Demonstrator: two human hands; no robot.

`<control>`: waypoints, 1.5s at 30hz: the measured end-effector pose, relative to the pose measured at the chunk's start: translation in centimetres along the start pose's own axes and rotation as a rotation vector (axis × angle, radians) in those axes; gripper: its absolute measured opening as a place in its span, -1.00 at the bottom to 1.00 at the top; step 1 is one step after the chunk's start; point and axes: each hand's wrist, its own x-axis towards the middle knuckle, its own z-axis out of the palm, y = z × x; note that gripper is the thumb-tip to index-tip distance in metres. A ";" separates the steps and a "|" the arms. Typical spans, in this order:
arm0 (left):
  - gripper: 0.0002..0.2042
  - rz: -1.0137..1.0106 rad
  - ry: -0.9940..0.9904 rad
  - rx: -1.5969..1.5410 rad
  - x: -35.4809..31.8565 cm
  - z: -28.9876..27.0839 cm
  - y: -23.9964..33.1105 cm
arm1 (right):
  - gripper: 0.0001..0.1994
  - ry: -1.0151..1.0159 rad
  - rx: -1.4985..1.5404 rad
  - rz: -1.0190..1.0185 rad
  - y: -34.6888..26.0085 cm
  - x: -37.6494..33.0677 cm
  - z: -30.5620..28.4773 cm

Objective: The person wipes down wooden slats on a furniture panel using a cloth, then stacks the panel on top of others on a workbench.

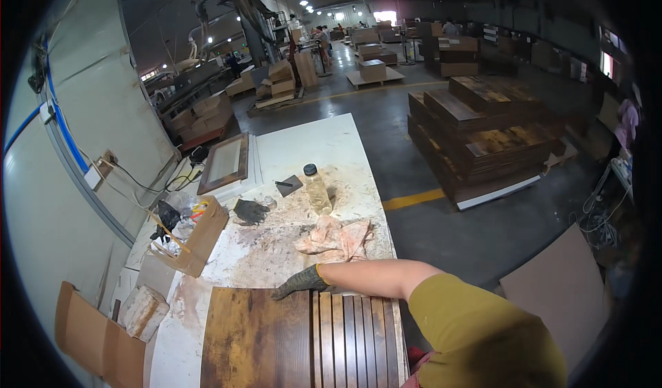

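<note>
Stained worktable, gloved right hand on panel edge

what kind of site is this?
Most likely a furniture or wood-panel factory floor: stacks of dark wood panels on pallets, cardboard cartons along the aisle, and a stained white workbench where the gloved right hand rests on a slatted brown panel.

Materials and finishes at a stained white bench.
The panel is dark, rustic-grained wood with a matt finish, as are the narrow slats beside it. The right hand wears a dark knitted cloth glove, and a similar glove lies farther off. The rag is crumpled, stained cloth. The bottle is clear, glossy plastic. The box is brown matt cardboard.
</note>
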 end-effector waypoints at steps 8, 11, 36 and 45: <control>-0.49 -0.027 -0.012 -0.036 -0.5 1.3 -0.2 | -0.32 -0.113 -0.088 0.036 2.7 -5.7 -1.5; -0.49 -0.044 0.002 -0.042 -1.6 1.3 -0.8 | -0.29 -0.050 -0.046 0.079 3.9 -7.8 -1.0; -0.48 0.007 0.035 -0.086 -4.9 4.5 -0.7 | -0.82 0.200 0.362 -0.040 21.7 -19.3 14.2; -0.47 0.016 -0.024 -0.189 -3.5 6.5 -0.9 | -0.85 0.104 -1.079 -0.243 19.8 -17.6 13.1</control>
